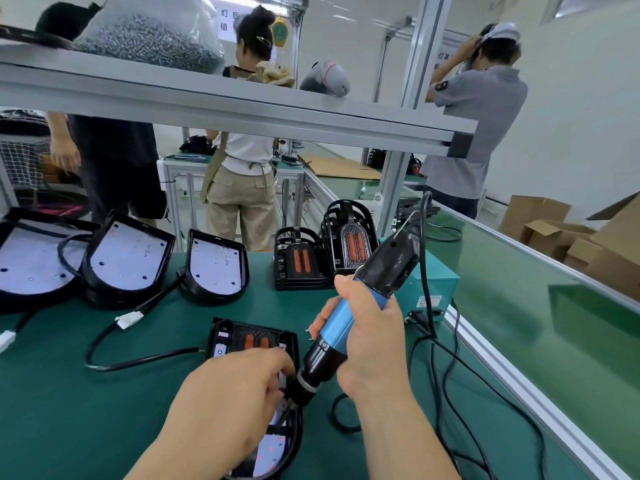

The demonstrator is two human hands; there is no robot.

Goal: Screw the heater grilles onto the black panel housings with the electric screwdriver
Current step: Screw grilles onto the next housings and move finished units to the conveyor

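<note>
right hand [367, 337] grips screwdriver [349, 306] | left hand [235, 396] pinches at its tip

Green bench [69, 393]: black housings [214, 268], stacked grilles [301, 265], cables [138, 358], teal box [436, 278]

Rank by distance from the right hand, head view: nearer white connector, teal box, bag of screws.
1. Teal box, just behind the right hand.
2. Nearer white connector, well off to the left.
3. Bag of screws, far left on the upper shelf.

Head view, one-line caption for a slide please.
Right hand holds the electric screwdriver down on a heater grille in its black panel housing while the left hand pinches the bit.
</note>
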